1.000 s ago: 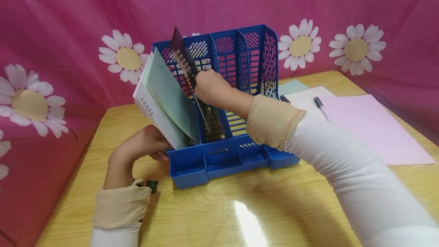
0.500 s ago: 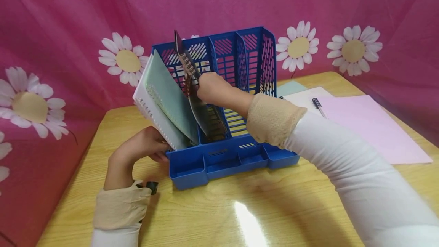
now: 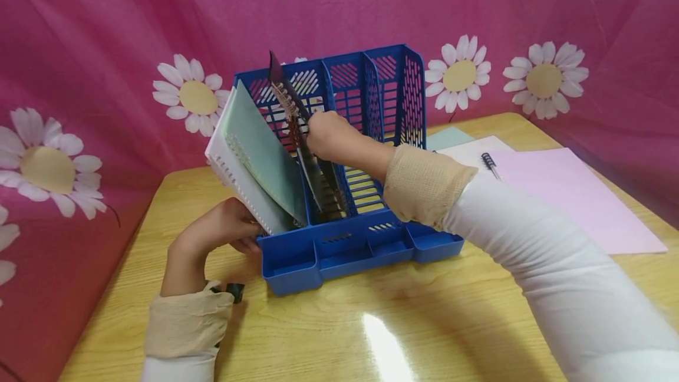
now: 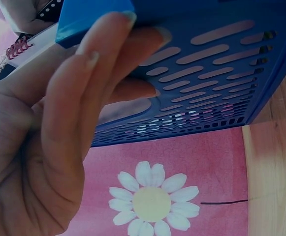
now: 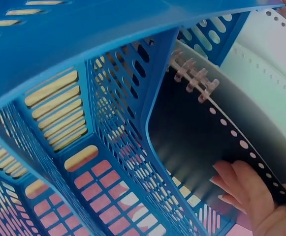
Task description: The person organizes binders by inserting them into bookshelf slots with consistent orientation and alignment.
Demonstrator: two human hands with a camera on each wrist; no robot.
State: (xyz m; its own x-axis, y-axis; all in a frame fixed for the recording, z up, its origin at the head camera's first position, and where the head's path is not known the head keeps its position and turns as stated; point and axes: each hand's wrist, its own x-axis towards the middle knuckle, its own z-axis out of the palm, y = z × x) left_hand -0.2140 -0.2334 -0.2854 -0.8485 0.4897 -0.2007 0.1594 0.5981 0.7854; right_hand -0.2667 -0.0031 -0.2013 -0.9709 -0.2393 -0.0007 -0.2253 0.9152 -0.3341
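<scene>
A blue plastic desk organizer (image 3: 384, 134) stands on the table, its upright slots separated by perforated dividers. My right hand (image 3: 331, 137) holds a dark spiral notebook (image 3: 289, 96) by its bound edge, its lower part inside the second slot from the left. In the right wrist view, fingers of the right hand (image 5: 253, 196) lie against the black cover (image 5: 192, 132) beside a row of punched holes. My left hand (image 3: 228, 223) grips the organizer's front left edge, with fingers (image 4: 64, 108) along its side wall. White and pale green notebooks (image 3: 265, 146) lean left in the first slot.
Pink paper (image 3: 573, 199), a white notebook (image 3: 472, 149) and a pale green sheet (image 3: 451, 136) lie on the table at right. Shallow trays (image 3: 345, 258) run along the organizer's front. A pink cloth (image 3: 339, 5) with daisies hangs behind the table (image 3: 297, 335).
The dark notebook shifts slightly in the slot under my right hand; its lower cover bends, then straightens. My left hand stays at the organizer's edge. The head view shifts slightly.
</scene>
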